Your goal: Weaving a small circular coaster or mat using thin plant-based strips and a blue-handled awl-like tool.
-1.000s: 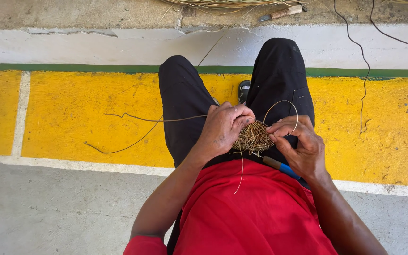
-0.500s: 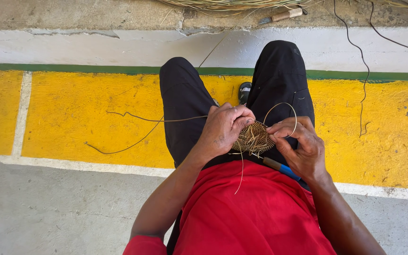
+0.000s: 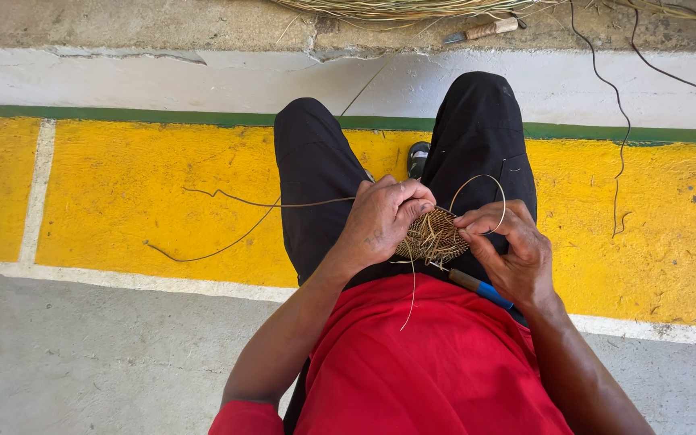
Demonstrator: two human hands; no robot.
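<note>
Pinching small round tan woven-fibre disc [image 3: 432,235] over lap, between knees: left hand [image 3: 380,221] curled shut on its edge, right hand [image 3: 509,250] closed, fingertips on thin looped fibre strand [image 3: 481,187]. Risk imo: strand kinks/snaps if loop yanked; blue-handled tool [image 3: 485,292] under wrist may slide off.

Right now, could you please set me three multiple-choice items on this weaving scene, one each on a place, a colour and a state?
1. Where does the woven disc sit?
A. between both hands, over the lap
B. on the yellow floor
C. on the ledge

2. What colour is the shirt?
A. green
B. red
C. white

3. What is the right hand doing?
A. resting flat
B. hanging free
C. pinching a looped strand

Answers: 1 A, the left hand grips its other edge; 2 B, plainly red; 3 C, the loop arcs from its fingertips.
</note>
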